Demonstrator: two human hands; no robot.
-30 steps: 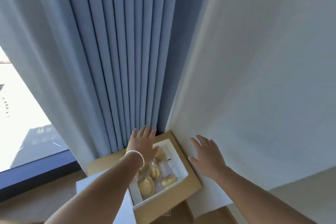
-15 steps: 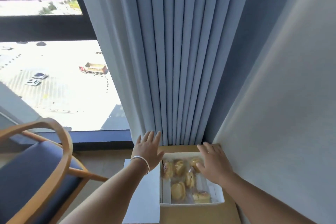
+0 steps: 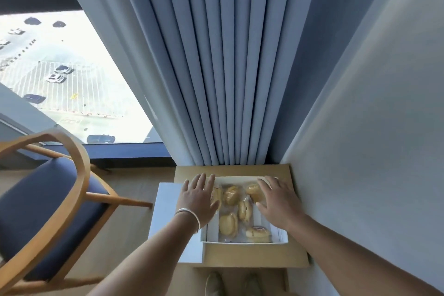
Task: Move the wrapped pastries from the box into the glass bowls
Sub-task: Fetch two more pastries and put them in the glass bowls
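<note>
Plainly, unlabelled wrapped pastries (image 3: 242, 209) in box (image 3: 245, 243).

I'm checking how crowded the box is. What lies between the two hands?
In the head view, wrapped pastries in the white box lie between the left hand and the right hand, both spread flat over it.

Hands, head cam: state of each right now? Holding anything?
Left hand: open, fingers straight, over the left edge of the box, holding nothing.
Right hand: open, spread over the wrapped pastries, no grip visible.
</note>
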